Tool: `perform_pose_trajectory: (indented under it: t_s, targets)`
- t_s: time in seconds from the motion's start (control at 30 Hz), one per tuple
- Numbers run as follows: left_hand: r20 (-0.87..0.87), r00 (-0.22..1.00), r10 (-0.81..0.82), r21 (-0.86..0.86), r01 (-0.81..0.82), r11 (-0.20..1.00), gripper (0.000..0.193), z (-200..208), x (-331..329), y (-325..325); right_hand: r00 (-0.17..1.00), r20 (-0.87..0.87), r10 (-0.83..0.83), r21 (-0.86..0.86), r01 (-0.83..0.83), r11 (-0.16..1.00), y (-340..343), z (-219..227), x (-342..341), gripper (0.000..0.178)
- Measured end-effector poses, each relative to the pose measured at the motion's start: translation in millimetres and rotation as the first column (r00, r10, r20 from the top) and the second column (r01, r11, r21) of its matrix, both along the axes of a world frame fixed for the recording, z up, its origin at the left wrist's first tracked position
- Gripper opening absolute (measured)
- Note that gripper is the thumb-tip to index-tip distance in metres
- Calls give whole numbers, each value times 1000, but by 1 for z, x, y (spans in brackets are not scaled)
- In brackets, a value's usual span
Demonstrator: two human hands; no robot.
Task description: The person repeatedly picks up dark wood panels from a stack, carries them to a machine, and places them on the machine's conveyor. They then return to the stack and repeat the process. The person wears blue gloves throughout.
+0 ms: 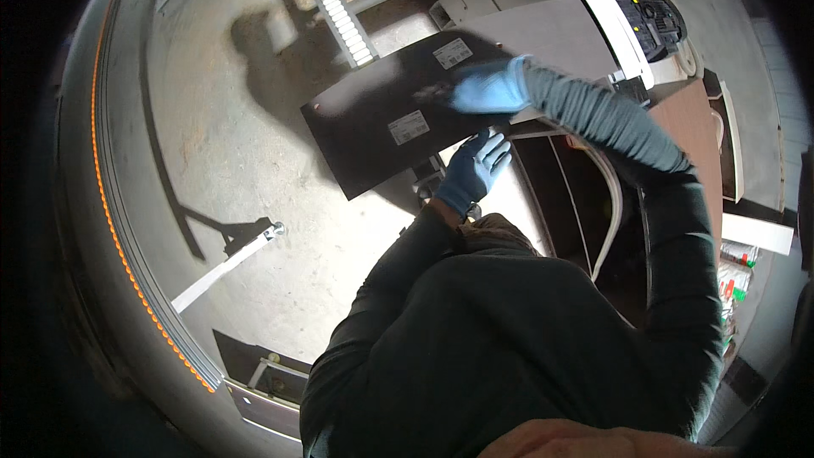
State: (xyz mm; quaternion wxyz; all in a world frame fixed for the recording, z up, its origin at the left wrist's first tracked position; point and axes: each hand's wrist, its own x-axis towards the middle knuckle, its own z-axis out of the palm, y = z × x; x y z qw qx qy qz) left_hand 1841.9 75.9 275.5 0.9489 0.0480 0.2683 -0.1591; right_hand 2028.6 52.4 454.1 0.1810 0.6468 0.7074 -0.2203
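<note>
A long dark panel [365, 110] lies across the work area in front of me, with two white printed labels [409, 127] on its upper face. My right hand [492, 89], in a light blue glove, is over the panel's right part. It is smeared by motion, so its fingers cannot be made out. At the panel's near edge is my left hand [475, 171], in a darker blue glove. Its fingers are stretched out toward that edge, and nothing shows in them. Whether its fingertips touch the panel I cannot tell.
A rail of white rollers [335, 8] meets the panel's far edge. To the right stand a machine with a white edge strip [612, 30], a black control unit [657, 24] and a brown board [691, 144]. A conveyor rail with orange rollers [106, 187] curves along the left; a metal leg [225, 271] stands nearer.
</note>
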Motion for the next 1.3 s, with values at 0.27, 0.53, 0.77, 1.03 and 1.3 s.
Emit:
perform_pose_trajectory:
  t_s: [0.27, 0.53, 0.77, 1.03, 1.3]
  targets:
    - [530, 842, 102, 301, -298, 906, 42, -15, 7, -22, 661, -163, -732, -214, 701, 680, 20, 41, 14, 32]
    - [290, 882, 373, -213, -320, 923, 36, -9, 43, -50, 767, -491, -413, 316, 599, 735, -205, -56, -15, 23]
    - [281, 846, 453, 15, -476, 880, 46, 15, 80, -99, -539, 158, -827, 367, 810, -458, -684, -46, 45, 64]
    - [158, 846, 509, 115, -528, 842, 38, 20, 118, -139, -724, 186, -664, 469, 660, -588, -870, -117, 20, 54]
    - [156, 789, 594, 148, -614, 776, 46, 24, 135, -156, 409, 177, -895, 805, 462, 371, -561, -37, 136, 58]
